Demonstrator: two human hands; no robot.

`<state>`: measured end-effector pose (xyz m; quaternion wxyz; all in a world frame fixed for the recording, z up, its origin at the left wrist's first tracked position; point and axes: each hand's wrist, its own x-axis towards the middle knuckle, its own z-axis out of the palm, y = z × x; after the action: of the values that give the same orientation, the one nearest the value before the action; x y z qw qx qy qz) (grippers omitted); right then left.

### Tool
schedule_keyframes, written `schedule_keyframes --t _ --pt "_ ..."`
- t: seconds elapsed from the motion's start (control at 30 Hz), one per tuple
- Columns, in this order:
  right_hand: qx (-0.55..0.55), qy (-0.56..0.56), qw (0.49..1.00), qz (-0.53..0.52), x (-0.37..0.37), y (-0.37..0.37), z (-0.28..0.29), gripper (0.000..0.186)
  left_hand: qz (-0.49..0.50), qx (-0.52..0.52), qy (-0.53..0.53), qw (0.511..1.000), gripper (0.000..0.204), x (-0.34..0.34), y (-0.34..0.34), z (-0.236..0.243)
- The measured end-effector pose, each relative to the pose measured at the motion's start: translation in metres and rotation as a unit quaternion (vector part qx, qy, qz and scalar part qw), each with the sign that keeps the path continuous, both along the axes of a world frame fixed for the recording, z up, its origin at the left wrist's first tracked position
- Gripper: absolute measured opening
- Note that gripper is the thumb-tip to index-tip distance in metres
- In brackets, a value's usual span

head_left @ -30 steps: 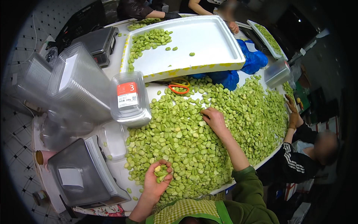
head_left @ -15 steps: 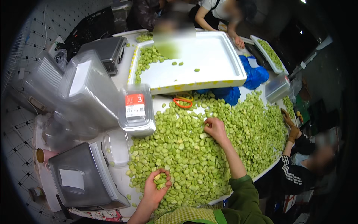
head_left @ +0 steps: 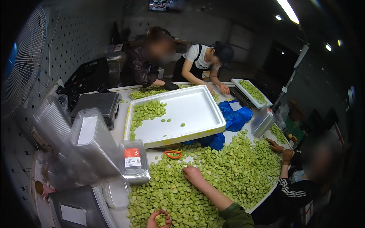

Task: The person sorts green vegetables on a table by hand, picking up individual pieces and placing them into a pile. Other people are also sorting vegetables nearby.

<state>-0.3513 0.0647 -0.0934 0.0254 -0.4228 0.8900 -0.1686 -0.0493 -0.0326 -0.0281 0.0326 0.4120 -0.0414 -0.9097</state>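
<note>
A wide heap of shelled green broad beans (head_left: 243, 167) covers the near part of the table. My left hand (head_left: 159, 219) is low at the picture's bottom edge, fingers curled round a few beans over the near side of the heap. My right hand (head_left: 193, 174) reaches to the heap's far side, just short of the orange-handled scissors (head_left: 173, 152). Its fingers are bent together and point down at the beans; the tips are hidden, so what they hold does not show. Behind the scissors, a white foam tray (head_left: 190, 114) carries beans along its left side.
Left of the heap stand stacked clear plastic tubs (head_left: 95, 133), a labelled lidded tub (head_left: 132, 163) and a dark-topped scale (head_left: 74, 209). Blue plastic bags (head_left: 235, 118) lie right of the tray. Two people work across the table; a gloved hand (head_left: 274, 146) rests at the heap's right edge.
The view has tilted up, so the table sits lower in the picture and the people across it show more fully. My right hand has shifted a little left, nearer the scissors.
</note>
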Motion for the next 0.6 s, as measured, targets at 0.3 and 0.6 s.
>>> schedule_keyframes --t 0.3,0.6 --pt "-0.052 0.006 0.999 -0.011 -0.003 0.008 0.021 0.021 -0.053 -0.14 0.083 0.985 0.014 -0.006 -0.004 -0.016" --pt "-0.197 -0.106 0.958 0.179 0.112 0.023 0.118 0.015 -0.02 -0.027 0.055 0.998 0.027 -0.024 0.007 0.013"
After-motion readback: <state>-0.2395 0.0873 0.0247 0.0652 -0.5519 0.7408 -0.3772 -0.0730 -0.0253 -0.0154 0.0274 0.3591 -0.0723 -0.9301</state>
